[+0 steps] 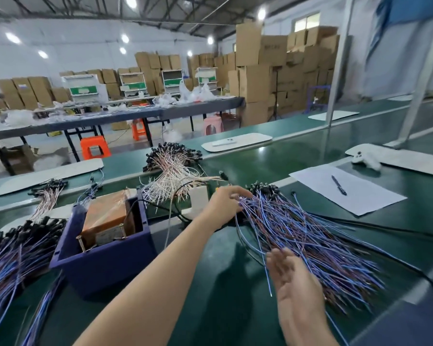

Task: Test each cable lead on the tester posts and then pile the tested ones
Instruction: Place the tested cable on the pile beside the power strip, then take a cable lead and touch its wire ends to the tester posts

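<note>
Although motion is smearing it, the right hand [295, 280] is showing splayed, straight fingers beside the fanned pile of thin blue leads [310, 236], lying right of the navy plastic tester box [103, 258]. The left hand [224, 203] is touching the pile's black-plugged end; strands are hiding its fingertips, so whether they are pinching cannot be told.

Seemingly nothing legible; cartons [272, 49] blurred.
</note>
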`<state>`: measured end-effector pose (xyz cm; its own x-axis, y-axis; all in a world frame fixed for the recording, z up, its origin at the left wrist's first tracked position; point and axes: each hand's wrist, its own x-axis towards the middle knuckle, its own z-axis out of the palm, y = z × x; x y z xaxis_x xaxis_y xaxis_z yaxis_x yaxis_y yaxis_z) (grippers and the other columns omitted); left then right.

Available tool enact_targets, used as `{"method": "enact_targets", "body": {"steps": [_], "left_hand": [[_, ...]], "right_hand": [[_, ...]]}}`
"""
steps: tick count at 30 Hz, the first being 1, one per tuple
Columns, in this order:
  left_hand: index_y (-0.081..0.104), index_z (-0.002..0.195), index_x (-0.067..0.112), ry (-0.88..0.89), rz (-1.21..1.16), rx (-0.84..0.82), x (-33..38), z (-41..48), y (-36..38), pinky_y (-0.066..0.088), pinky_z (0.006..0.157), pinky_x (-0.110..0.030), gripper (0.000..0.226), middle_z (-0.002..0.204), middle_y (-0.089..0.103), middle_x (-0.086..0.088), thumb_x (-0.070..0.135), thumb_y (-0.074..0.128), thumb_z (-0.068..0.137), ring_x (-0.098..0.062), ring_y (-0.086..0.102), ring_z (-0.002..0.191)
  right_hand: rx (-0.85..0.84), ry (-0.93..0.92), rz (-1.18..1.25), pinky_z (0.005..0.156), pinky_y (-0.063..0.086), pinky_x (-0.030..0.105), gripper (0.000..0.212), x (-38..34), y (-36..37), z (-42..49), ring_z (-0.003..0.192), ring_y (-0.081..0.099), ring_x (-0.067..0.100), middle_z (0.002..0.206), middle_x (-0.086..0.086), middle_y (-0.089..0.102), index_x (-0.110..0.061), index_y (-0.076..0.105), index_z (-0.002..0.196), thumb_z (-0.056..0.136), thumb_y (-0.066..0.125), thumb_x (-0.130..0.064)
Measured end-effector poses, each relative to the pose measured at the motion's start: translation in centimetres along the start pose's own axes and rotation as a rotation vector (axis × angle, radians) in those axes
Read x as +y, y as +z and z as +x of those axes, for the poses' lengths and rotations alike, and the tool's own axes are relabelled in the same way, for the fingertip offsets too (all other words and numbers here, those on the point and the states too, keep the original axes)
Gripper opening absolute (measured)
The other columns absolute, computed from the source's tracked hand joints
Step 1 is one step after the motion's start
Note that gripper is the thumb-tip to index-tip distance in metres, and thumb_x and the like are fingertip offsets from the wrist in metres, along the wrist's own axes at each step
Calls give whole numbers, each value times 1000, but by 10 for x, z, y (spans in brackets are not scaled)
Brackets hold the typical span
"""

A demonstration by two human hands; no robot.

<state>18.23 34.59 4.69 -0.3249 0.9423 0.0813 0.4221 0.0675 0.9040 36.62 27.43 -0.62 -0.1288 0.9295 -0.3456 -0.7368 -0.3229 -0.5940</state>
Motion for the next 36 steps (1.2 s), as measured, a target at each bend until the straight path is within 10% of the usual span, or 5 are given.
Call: {"method": "enact_targets", "body": {"steps": [7, 15, 19, 31, 36], "left_hand": [[72, 110, 29, 192, 466, -92, 19, 11, -4, 51, 101, -40, 60, 168, 14, -7, -14, 37, 88, -26, 44, 142], [66, 127, 21, 192, 955, -46, 35, 34, -2, 54, 84, -43, 55, 164, 16, -24, -6, 39, 88, -41, 66, 105], [69, 123, 19, 219, 864, -11, 37, 42, -4, 53, 89, -44, 51, 135, 51, -16, -6, 39, 90, -31, 60, 94], [74, 100, 23, 208, 728, -38, 31, 29, -20, 39, 108, -37, 52, 130, 64, -7, -10, 35, 89, -22, 47, 135], [76, 100, 21, 249, 670, -62, 28, -8, -44, 44, 82, -20, 48, 116, 71, 5, -6, 37, 92, 7, 58, 79]], "right_hand": [[-122, 51, -350, 49, 56, 25, 22, 45, 16, -5, 51, 63, 13, 89, 10, 63, -11, 61, 107, 102, 42, -1], [-410, -357, -1124, 67, 51, 22, 31, 82, 4, -18, 66, 68, 7, 90, -19, 66, -42, 57, 101, 100, 49, -13], [-478, -470, -1377, 74, 46, 27, 21, 90, 11, -20, 77, 62, 2, 100, -18, 66, -47, 50, 104, 103, 43, -27], [-548, -565, -1587, 69, 40, 27, 28, 100, 19, -10, 76, 53, 0, 111, -21, 63, -38, 53, 118, 102, 34, -25], [-574, -601, -1651, 71, 41, 29, 26, 101, 22, -9, 90, 62, 7, 115, -16, 65, -38, 53, 119, 104, 36, -26]]}}
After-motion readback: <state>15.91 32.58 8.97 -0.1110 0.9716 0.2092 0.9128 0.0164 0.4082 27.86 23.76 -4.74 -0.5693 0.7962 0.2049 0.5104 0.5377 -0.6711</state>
